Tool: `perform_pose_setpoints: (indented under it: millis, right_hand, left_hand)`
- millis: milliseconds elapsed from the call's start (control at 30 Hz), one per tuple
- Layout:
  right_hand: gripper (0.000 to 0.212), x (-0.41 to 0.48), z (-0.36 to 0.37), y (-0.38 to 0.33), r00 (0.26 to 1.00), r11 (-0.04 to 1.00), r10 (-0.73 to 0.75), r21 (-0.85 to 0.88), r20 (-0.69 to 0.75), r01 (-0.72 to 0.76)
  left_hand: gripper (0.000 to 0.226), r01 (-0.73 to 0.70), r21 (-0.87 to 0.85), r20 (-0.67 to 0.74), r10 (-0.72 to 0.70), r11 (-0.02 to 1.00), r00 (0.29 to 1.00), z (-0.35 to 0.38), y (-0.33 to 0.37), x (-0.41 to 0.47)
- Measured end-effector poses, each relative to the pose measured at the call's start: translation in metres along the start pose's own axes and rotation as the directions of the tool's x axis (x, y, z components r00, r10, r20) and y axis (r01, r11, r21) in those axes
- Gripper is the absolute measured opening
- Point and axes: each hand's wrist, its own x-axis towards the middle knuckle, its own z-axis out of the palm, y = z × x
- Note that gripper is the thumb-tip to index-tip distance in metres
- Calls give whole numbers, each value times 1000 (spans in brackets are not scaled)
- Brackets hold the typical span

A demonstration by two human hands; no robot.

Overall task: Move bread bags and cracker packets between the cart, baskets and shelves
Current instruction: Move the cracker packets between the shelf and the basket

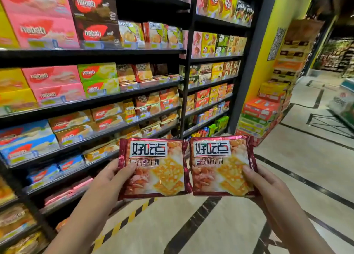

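I hold two identical cracker packets side by side in front of me, both red-edged with a picture of nut crackers. My left hand [113, 179] grips the left cracker packet [153, 167] at its left edge, thumb on the front. My right hand [262, 182] grips the right cracker packet [220, 165] at its right edge, thumb on the front too. The two packets almost touch in the middle. Both face the camera, above the floor and just to the right of the shelves [107, 100].
Black shelves on the left are packed with wafer boxes [51, 77] and cracker packets [145, 104]. A second shelf bay [210, 81] stands further on beside a yellow pillar [268, 58]. Stacked cartons [262, 111] sit at the pillar's foot. The tiled aisle floor [287, 157] runs to the right.
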Motion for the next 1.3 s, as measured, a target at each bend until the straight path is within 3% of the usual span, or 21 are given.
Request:
perform_pose_setpoints:
  millis: [200,400,800,1233,1300]
  right_hand:
    - [22,121,3,-2,998,998,-14,69,56,11]
    - [17,266,-1,-17,992,991,-36,131,120,20]
    - [22,484,5,-50,968,997,-44,67,249,28]
    - [17,747,113,-90,942,994,-87,-28,326,101]
    - [14,784,129,-96,937,994,-97,-22,335,111]
  left_hand:
    - [21,-50,19,-51,50,999,997,32,14,93]
    - [18,-49,-4,-190,48,999,981,86,28,215]
    - [18,-114,-3,-252,110,993,961,150,61,396]
    - [20,-183,-53,-335,155,982,929,146,87,644]
    - [41,-178,-54,-343,149,983,928,140,95,679]
